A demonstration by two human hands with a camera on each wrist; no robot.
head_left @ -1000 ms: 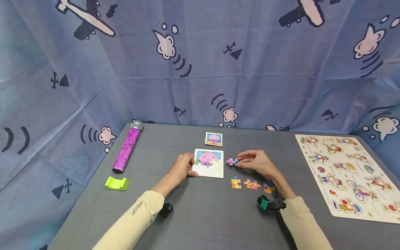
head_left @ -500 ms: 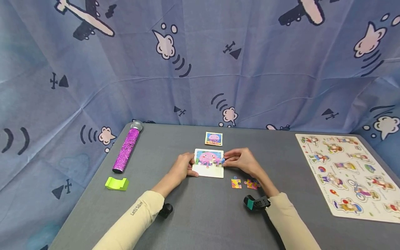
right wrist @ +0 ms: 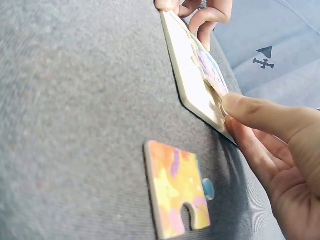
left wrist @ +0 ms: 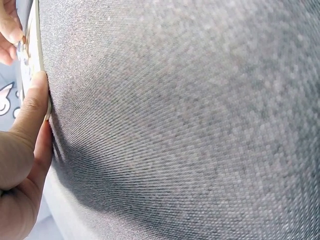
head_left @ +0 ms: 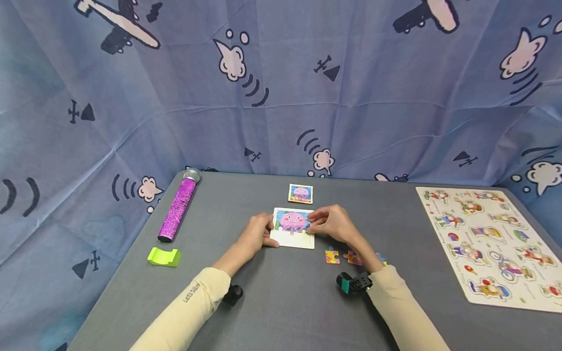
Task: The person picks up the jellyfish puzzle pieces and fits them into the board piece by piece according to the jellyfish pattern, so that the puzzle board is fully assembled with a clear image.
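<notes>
A white-framed puzzle board (head_left: 290,242) with a pink octopus picture in its upper part lies mid-table. At its left edge my left hand (head_left: 258,233) holds it, thumb at the near corner in the left wrist view. My right hand (head_left: 334,224) is over the board's right side, thumb and index finger pinching the edge of a puzzle piece (right wrist: 217,84), which sits tilted in the frame. The lower strip of the board shows bare. To the right lie a yellow-orange puzzle piece (right wrist: 175,185), a pink-yellow puzzle piece (head_left: 352,257) and another puzzle piece (head_left: 383,259), partly behind my right wrist.
A small octopus picture card (head_left: 300,194) lies beyond the board. On the left are a purple sequined microphone (head_left: 177,209) and a bright green curved block (head_left: 164,257). A large board of cartoon figures (head_left: 476,253) lies at right. A blue printed curtain (head_left: 281,87) hangs behind.
My right hand has moved left, carrying the pink-blue puzzle piece from beside the board onto its right side. The left hand has stayed at the left edge.
</notes>
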